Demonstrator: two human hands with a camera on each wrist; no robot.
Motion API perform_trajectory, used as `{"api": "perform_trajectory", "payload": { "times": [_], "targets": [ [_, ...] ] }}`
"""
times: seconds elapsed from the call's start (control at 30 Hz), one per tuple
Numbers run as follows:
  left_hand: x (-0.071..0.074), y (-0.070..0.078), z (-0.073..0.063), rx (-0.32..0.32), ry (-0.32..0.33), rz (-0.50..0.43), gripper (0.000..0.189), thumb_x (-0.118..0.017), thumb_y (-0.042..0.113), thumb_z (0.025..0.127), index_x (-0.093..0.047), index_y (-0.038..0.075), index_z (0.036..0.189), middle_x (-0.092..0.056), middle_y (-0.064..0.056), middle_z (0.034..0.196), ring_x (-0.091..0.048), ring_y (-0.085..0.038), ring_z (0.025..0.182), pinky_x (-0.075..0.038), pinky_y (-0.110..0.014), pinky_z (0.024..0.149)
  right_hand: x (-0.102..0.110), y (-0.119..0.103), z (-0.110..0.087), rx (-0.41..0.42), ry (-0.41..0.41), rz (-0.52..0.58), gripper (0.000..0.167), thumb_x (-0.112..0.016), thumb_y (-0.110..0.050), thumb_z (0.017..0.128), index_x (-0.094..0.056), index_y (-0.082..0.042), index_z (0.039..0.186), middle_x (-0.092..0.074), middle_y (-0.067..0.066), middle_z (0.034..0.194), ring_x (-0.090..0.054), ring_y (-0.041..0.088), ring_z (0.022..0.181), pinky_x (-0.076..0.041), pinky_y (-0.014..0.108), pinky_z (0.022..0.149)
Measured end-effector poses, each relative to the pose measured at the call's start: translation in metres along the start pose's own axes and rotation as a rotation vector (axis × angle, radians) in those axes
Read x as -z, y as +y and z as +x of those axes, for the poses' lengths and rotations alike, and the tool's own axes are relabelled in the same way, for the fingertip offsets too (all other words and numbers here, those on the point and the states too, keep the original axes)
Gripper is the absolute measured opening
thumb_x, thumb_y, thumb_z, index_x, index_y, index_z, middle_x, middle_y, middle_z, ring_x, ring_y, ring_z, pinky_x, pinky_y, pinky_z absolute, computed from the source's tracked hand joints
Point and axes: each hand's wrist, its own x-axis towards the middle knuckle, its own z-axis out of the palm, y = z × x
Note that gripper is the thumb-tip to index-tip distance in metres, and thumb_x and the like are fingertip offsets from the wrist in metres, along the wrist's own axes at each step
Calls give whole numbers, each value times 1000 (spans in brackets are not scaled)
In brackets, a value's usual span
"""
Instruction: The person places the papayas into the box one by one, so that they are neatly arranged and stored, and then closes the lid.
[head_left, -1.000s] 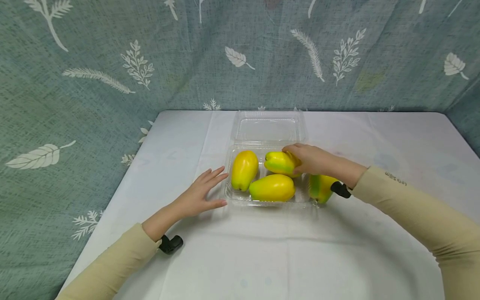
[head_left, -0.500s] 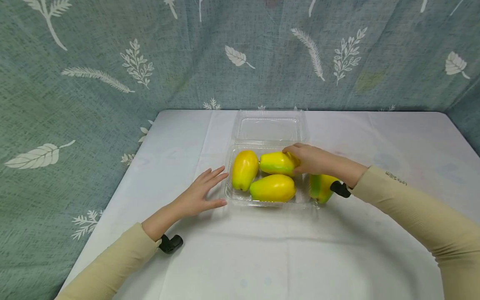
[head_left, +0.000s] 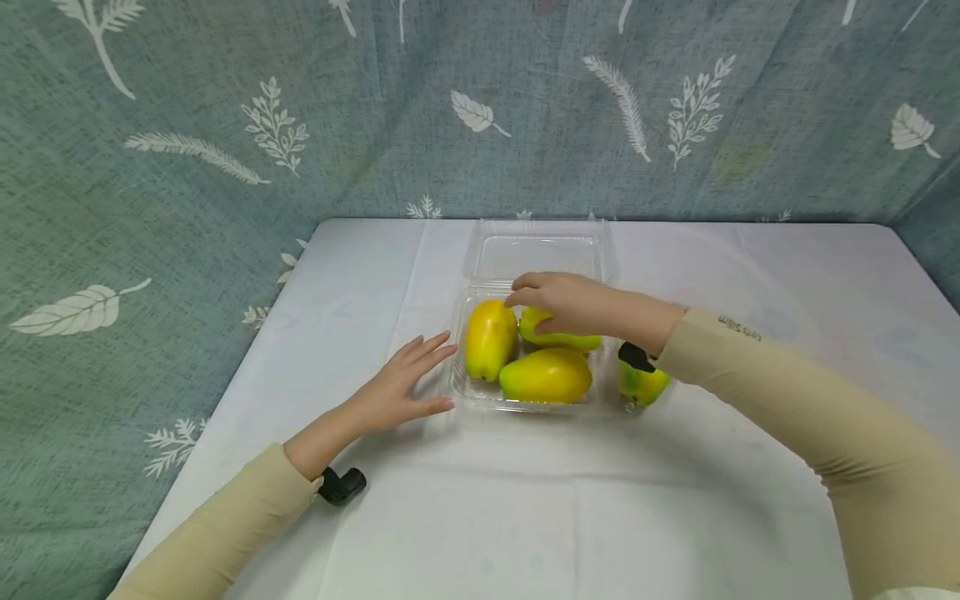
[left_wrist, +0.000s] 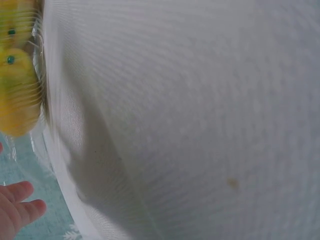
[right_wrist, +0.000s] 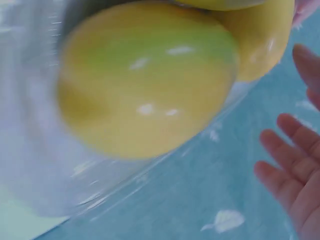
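A clear plastic clamshell box [head_left: 468,395] lies on the table with its lid [head_left: 542,258] folded back. Inside are three yellow-green papayas: a left one [head_left: 489,340], a front one [head_left: 547,377] and a back one [head_left: 576,341]. Over the back papaya hovers my right hand [head_left: 577,304], partly covering it; its fingers look loose and extended in the right wrist view, apart from the large papaya [right_wrist: 150,85] there. My left hand [head_left: 397,392] spreads its fingers beside the box's left wall, holding nothing.
Another papaya [head_left: 642,387] sits at the box's right end, partly under my right wrist; whether it is inside the wall I cannot tell. White cloth [head_left: 465,517] covers the table. A leaf-patterned curtain [head_left: 540,108] hangs behind and at the left.
The back papaya shifted left under my right hand's grip. Since then that hand has let go and moved left over its top. My left hand has stayed put.
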Motion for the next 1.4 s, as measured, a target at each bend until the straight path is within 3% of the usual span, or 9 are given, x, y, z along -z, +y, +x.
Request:
{"api": "perform_trajectory", "payload": {
  "times": [0.23,0.5,0.73,0.93,1.13,1.4],
  "targets": [
    [-1,-2,1,-13,-3,-5,71,-63,44,83,-33,18,143,-18,-1,153,-12,-44,136,-18,-65,102,-2,-13,38,59,-156,-44,52,-67,-14,84,-47,-12,132,-39,13,141,-37,30,130,-31,42,106],
    [-1,-4,0,0,-6,-3,72,-63,46,82,-32,20,143,-17,1,153,-11,-42,137,-18,-64,103,-9,-14,57,90,-231,-78,50,-67,-14,83,-51,-18,130,-42,7,139,-37,27,128,-30,41,107],
    [-2,-6,0,4,-9,-1,72,-62,47,83,-31,23,143,-16,3,153,-10,-40,138,-18,-63,103,-12,-13,60,44,-262,-85,56,-70,-16,81,-48,-18,132,-46,5,135,-43,27,120,-35,41,103],
    [-2,-5,0,18,-13,-1,72,-62,47,83,-31,23,144,-15,4,153,-10,-39,138,-18,-64,103,-12,-14,59,17,-293,-105,62,-71,-27,80,-44,-19,135,-47,2,135,-44,26,118,-36,42,102],
    [-2,-4,0,25,-14,-7,72,-62,47,83,-31,23,143,-15,5,153,-9,-39,138,-18,-63,103,-10,-12,56,66,-228,-142,59,-73,-33,78,-50,-14,129,-53,5,128,-47,26,112,-36,40,101],
    [-1,-3,0,27,-18,1,73,-63,45,82,-32,21,143,-17,3,153,-10,-39,138,-18,-63,104,-14,-12,59,45,-289,-142,66,-72,-31,79,-42,-17,136,-45,6,134,-42,27,121,-33,42,105]
  ]
}}
